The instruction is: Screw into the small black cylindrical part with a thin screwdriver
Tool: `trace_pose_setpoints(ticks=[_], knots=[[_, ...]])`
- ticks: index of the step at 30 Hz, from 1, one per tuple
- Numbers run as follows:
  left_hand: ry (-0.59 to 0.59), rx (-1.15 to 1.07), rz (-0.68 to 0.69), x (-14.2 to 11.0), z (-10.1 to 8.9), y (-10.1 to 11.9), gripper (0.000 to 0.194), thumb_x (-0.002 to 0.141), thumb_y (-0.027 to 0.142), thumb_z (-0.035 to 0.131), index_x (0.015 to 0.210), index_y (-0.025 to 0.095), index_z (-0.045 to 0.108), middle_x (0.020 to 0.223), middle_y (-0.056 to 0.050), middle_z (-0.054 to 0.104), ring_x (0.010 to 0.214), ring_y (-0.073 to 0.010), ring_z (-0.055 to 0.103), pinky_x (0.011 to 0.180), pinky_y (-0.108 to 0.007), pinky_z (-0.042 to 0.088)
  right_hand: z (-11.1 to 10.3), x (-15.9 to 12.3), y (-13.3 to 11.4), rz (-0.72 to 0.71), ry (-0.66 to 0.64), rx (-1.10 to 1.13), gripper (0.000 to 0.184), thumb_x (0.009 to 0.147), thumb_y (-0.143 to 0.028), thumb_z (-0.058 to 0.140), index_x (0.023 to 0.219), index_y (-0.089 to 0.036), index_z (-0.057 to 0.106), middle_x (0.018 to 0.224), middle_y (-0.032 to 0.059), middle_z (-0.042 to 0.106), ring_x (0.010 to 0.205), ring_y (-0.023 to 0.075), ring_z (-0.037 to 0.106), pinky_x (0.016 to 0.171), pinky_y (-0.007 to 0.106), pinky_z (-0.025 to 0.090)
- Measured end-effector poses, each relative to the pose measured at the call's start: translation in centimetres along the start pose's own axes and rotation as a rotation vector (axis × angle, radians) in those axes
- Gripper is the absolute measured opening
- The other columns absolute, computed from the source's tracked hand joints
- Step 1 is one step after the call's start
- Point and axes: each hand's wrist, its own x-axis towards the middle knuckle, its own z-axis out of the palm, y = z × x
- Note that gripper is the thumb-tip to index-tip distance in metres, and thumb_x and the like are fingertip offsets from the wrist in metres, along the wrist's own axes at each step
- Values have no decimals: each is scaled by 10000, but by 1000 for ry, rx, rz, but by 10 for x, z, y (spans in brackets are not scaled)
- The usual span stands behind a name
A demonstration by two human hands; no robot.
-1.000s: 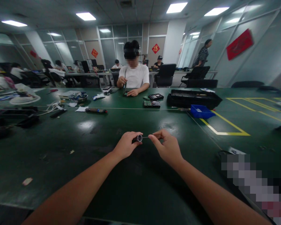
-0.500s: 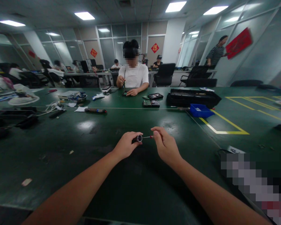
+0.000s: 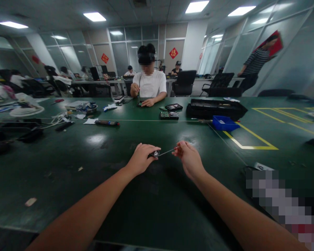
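Over the green table, my left hand [image 3: 141, 158] is closed around a small dark cylinder with a pale ring at its end [image 3: 155, 153]. The open end, with small light spots inside, faces me; the rest of the cylinder is hidden by my fingers. My right hand [image 3: 189, 158] pinches the red handle of a thin screwdriver [image 3: 167, 152]. Its metal shaft slants down to the left, and the tip is at the rim of the cylinder's end. Whether the tip is inside or only touching the rim, I cannot tell.
Beyond my hands lie a dark tool with a red end [image 3: 108, 123], circuit boards [image 3: 169, 115], a blue bin [image 3: 225, 123] and a long black casing [image 3: 214, 108]. A co-worker in a white shirt [image 3: 149, 83] sits opposite, handling a small part. White cables [image 3: 56, 120] lie left.
My right hand has shifted slightly right and turned, so the screwdriver now slants more steeply. The cylinder's end has tilted a little in my left hand. A person at back right has walked rightward.
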Motion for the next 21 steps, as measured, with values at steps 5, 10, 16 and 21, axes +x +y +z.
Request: trace_pose_setpoints(ticks=[5,10,16,21], knots=[[17,-1,-48,1,2,-3,389,838,247,686,1221,284,629,1192,-53,658,1132,-242,564,1050,-484,341,0,-3,-3,-105,48,-168,255,902,-462,515,884,-216,580,777,26,631,692,177,600,686,343,499],[21,7,-26,0,1,-1,368,852,266,672,1217,284,630,1174,-43,662,1113,-237,566,1016,-454,365,3,-15,-12,-230,-18,-292,266,937,-457,479,961,-210,576,835,39,651,756,181,621,742,345,492],[5,49,7,0,-1,0,386,853,253,669,1234,297,619,1169,-40,659,1110,-231,561,1016,-451,356,5,-22,-15,-346,-55,-436,242,964,-430,447,981,-220,566,848,46,665,782,188,635,745,334,481],[-9,111,5,-1,0,1,383,859,242,658,1232,317,618,1170,-35,651,1130,-234,552,1079,-509,276,5,-24,-15,-423,-89,-553,206,980,-381,424,1006,-213,540,853,46,677,792,195,660,736,328,482]])
